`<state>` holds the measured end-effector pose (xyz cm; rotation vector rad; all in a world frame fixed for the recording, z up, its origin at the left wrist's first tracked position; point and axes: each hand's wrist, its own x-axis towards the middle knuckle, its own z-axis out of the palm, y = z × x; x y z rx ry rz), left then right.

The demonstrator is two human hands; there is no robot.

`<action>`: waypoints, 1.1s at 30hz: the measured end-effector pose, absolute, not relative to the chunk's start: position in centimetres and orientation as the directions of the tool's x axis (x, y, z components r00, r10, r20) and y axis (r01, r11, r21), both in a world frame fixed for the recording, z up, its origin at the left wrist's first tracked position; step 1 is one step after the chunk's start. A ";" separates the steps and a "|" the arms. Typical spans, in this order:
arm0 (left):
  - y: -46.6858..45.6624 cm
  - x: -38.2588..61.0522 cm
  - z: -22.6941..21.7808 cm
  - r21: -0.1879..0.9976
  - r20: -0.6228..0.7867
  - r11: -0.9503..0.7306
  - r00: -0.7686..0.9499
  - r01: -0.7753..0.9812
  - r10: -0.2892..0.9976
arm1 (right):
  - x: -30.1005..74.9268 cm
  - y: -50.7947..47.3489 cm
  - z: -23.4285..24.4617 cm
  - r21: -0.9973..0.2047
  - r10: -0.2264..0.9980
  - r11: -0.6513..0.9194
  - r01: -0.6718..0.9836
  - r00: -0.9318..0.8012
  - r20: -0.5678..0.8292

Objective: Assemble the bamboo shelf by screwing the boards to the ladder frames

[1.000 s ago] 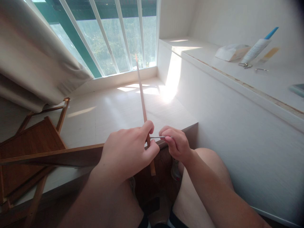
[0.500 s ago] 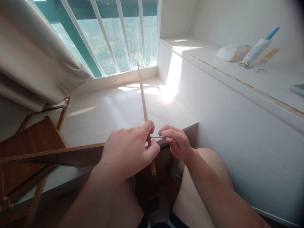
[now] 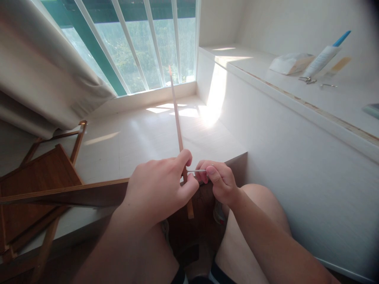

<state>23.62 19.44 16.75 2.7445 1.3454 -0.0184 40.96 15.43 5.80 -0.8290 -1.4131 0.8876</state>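
While the left hand (image 3: 160, 185) pinches the wooden strip (image 3: 178, 126) mid-scene, seemingly to steady it, the right hand (image 3: 222, 179) holds the metal rod (image 3: 197, 170) to the strip's right side.
Left thumb and index curl round the strip; other left fingertips hidden. Right thumb presses the rod onto bent fingers, likely for fine control. Rod tip can't be made out at the strip. Strip's far end goes faint against the window (image 3: 117, 51).
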 end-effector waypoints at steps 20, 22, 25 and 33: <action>19.5 23.8 17.0 0.075 -0.062 -0.605 0.609 0.793 0.791 | 39.4 15.3 5.3 -0.918 0.915 0.388 -0.081 0.150 0.374; 19.5 23.9 17.1 0.072 -0.064 -0.605 0.609 0.793 0.791 | 39.3 15.3 5.3 -0.919 0.914 0.387 -0.068 0.160 0.373; 19.4 23.8 17.1 0.070 -0.066 -0.601 0.604 0.796 0.794 | 39.3 15.2 5.3 -0.923 0.909 0.385 -0.030 0.184 0.373; 19.3 23.6 17.0 0.079 -0.062 -0.605 0.609 0.793 0.790 | 39.1 15.0 5.3 -0.924 0.906 0.381 0.017 0.194 0.377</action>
